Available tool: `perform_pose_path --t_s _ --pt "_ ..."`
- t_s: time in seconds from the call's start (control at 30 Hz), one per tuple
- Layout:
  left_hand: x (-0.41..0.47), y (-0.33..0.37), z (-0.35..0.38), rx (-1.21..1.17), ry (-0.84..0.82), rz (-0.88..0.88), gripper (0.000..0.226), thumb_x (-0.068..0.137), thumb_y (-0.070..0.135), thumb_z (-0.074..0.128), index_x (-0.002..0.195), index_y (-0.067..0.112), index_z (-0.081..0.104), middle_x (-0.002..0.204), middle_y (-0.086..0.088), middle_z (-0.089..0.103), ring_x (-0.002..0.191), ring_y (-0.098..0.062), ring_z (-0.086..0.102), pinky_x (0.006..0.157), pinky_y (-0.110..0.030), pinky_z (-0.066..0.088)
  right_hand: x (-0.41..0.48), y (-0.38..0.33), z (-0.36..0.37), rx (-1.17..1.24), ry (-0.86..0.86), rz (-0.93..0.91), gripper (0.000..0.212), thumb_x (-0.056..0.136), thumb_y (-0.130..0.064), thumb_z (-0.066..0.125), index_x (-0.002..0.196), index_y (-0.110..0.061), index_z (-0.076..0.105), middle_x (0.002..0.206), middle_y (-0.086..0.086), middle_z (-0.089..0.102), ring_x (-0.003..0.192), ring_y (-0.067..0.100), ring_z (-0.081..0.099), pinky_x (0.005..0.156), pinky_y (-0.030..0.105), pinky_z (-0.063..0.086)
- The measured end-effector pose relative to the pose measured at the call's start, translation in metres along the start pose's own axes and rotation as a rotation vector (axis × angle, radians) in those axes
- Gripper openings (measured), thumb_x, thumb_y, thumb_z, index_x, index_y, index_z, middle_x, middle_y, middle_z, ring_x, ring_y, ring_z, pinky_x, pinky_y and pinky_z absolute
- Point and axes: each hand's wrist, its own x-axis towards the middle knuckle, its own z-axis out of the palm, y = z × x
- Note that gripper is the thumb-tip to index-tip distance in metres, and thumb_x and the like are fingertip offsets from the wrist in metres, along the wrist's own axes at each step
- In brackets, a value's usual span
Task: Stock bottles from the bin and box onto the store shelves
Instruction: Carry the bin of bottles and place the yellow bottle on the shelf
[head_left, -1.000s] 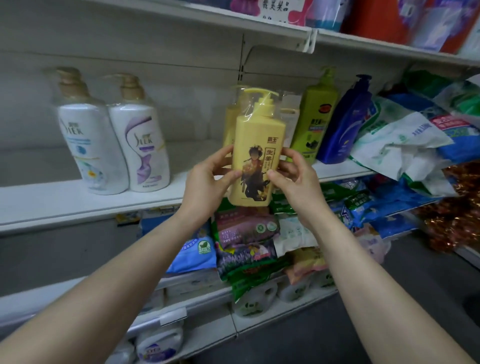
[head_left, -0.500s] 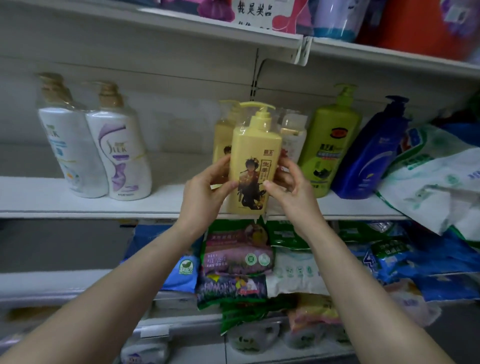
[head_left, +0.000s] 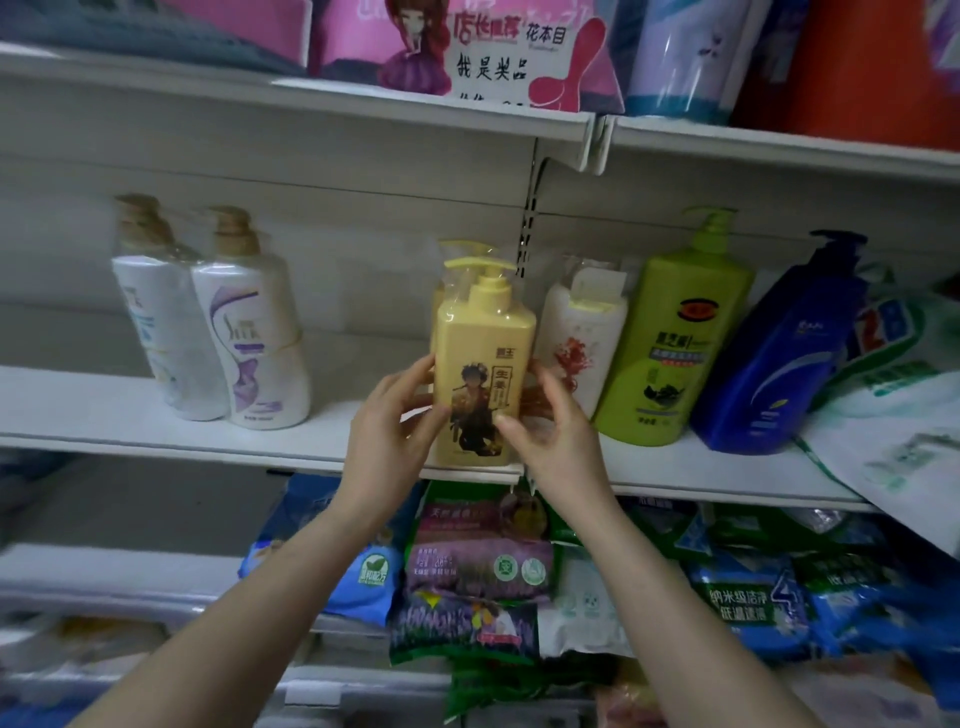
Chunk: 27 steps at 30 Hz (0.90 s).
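Left hand (head_left: 387, 441) and right hand (head_left: 553, 441) clasp yellow bottle (head_left: 485, 358) by its sides, upright at front edge of shelf (head_left: 130, 415), near white bottle (head_left: 582, 338). Placing step imo; next: slide it back, let go

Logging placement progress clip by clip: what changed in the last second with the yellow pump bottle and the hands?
The yellow plastic pump bottle moved from in front of the white shelf onto its front edge, where it seems to rest. The left hand and right hand still grip its sides. The white pump bottles, green bottle and blue bottle stayed put.
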Motion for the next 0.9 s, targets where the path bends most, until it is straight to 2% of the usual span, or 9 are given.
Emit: perform_pose_path --t_s 0.07,0.13,0.23,0.43,0.8,0.9 --pt "-0.005 -0.003 0.003 0.06 -0.012 0.004 0.068 0.084 0.018 0.076 0.143 0.03 0.045 0.122 0.01 0.053 0.11 0.001 0.057 0.088 -0.012 0.049 -0.005 0.008 0.005 -0.063 -0.004 -0.004 0.077 0.085 -0.02 0.074 0.149 -0.035 0.034 0.142 -0.01 0.052 0.122 0.007 0.058 0.097 0.037 0.055" --pt "-0.008 -0.008 0.007 0.115 -0.018 0.009 0.077 0.08 0.018 0.079 0.144 0.034 0.04 0.124 0.012 0.051 0.113 0.0 0.054 0.091 -0.019 0.05 -0.006 0.014 0.011 -0.137 0.034 -0.016 0.078 0.083 -0.018 0.076 0.146 -0.037 0.034 0.14 -0.009 0.054 0.121 0.01 0.058 0.095 0.04 0.056" --pt "-0.006 -0.014 0.009 0.086 0.017 -0.014 0.077 0.08 0.011 0.078 0.141 0.038 0.041 0.123 0.013 0.052 0.112 -0.003 0.057 0.09 -0.03 0.057 -0.003 0.016 0.017 -0.158 0.057 0.009 0.07 0.081 -0.019 0.078 0.135 -0.038 0.037 0.133 -0.009 0.059 0.115 0.013 0.063 0.093 0.042 0.056" --pt "-0.002 -0.017 0.006 0.055 0.021 -0.019 0.076 0.079 0.008 0.079 0.138 0.04 0.044 0.121 0.017 0.054 0.108 0.001 0.06 0.086 -0.022 0.056 0.001 0.014 0.018 -0.161 0.045 0.015 0.06 0.081 -0.021 0.079 0.127 -0.035 0.042 0.127 -0.01 0.061 0.109 0.011 0.065 0.091 0.04 0.057" --pt "0.017 -0.024 0.008 0.163 0.031 0.012 0.073 0.081 0.007 0.077 0.139 0.035 0.043 0.122 0.012 0.053 0.109 0.002 0.056 0.08 -0.007 0.047 0.018 0.006 0.03 -0.264 0.066 0.025 0.057 0.083 -0.018 0.077 0.121 -0.033 0.038 0.126 -0.004 0.061 0.106 0.019 0.067 0.089 0.043 0.057" --pt "0.025 -0.027 0.01 0.198 0.038 0.008 0.07 0.081 0.008 0.076 0.14 0.029 0.043 0.123 0.009 0.052 0.108 0.0 0.054 0.08 -0.006 0.044 0.026 0.003 0.033 -0.279 0.063 0.026 0.055 0.083 -0.014 0.076 0.121 -0.03 0.039 0.127 -0.002 0.06 0.108 0.02 0.066 0.09 0.044 0.056"
